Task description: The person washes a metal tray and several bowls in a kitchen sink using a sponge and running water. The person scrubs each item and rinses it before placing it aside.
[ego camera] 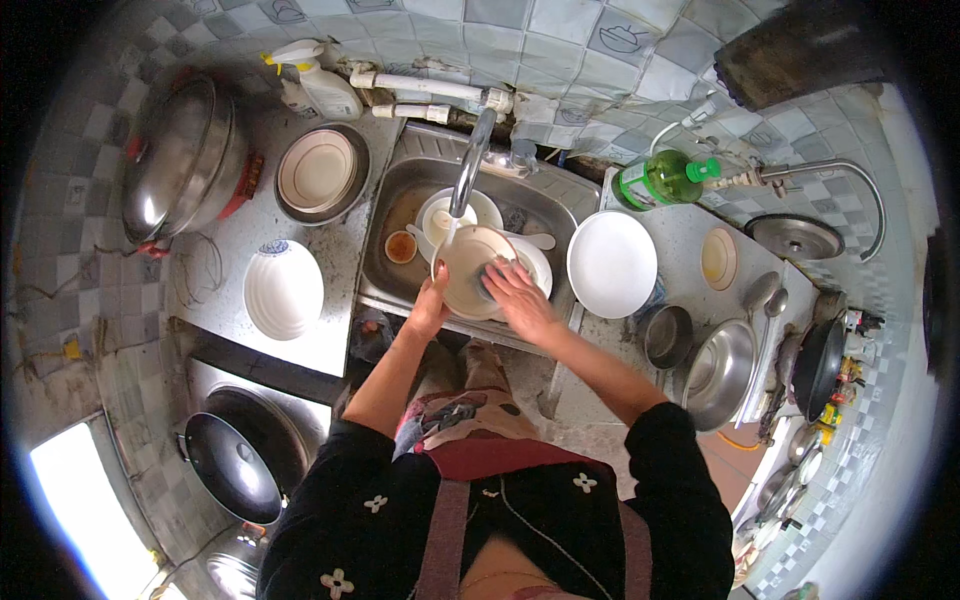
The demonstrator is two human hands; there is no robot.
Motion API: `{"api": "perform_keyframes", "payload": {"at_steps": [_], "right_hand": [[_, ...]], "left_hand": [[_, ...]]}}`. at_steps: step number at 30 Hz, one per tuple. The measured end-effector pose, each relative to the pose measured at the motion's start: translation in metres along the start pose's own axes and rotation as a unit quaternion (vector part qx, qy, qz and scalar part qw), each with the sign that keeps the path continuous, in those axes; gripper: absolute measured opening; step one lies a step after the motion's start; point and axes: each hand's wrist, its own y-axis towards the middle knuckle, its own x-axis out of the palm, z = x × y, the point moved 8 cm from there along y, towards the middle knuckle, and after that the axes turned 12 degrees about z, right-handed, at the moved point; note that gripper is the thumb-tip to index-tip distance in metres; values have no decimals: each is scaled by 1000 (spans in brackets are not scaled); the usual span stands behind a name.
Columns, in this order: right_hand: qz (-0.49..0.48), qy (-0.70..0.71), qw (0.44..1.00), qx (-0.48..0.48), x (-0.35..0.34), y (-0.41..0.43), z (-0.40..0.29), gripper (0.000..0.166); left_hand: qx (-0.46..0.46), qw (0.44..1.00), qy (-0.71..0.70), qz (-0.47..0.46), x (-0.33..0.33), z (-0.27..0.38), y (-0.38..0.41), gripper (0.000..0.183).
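Observation:
My left hand (430,301) grips the left rim of a cream bowl (469,259), tilted under the chrome faucet (474,157) with water running onto it. Inside that bowl, my right hand (521,296) presses a dark scouring pad (487,283) against the wall; the hand is slightly blurred. Below lies the stainless steel sink (386,202), holding a stack of white bowls (484,206), a white plate (534,264) partly hidden by the cream bowl, a white spoon (541,241) and a small dish with orange-brown residue (400,247).
Left of the sink are a ridged white bowl (283,291), stacked bowls (316,171), a spray bottle (330,88) and a large lidded pot (184,165). To the right stand a white bowl (611,264), a green bottle (660,180), a metal cup (666,336) and a steel basin (716,375).

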Motion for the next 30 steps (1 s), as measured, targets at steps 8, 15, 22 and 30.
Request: {"api": "perform_keyframes", "payload": {"at_steps": [8,15,22,30], "right_hand": [[-13,17,994,-107,10,4,-3,53],[-101,171,979,47,49,23,-33,71],[11,-162,986,-44,18,76,2,67],[119,315,726,600,58,4,106,59]], "left_hand": [[1,997,69,26,-5,15,1,47],[97,978,119,139,-17,9,11,48],[-41,989,136,41,-1,-11,6,56],[109,980,10,168,1,3,27,47]]}}
